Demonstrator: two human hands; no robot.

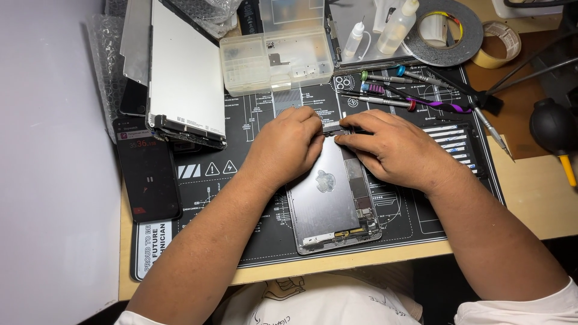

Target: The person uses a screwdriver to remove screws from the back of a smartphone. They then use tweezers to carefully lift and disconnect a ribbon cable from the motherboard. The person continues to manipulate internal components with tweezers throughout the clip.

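Note:
An opened grey tablet body (pixel 328 204) lies on a black repair mat (pixel 241 180), its circuit boards showing along the right side and near end. My left hand (pixel 286 147) rests on the tablet's far left corner, fingers curled against a small dark part at the top edge. My right hand (pixel 394 147) comes in from the right, its fingertips pinching that same small dark part (pixel 337 129). What exactly is pinched is too small to tell.
A white display panel (pixel 183 72) lies at the back left, a phone with a lit screen (pixel 147 171) beside it. A clear parts box (pixel 277 54), bottles (pixel 397 24), tape rolls (pixel 445 30), several screwdrivers (pixel 397 90) and a black air blower (pixel 553 126) stand behind and right.

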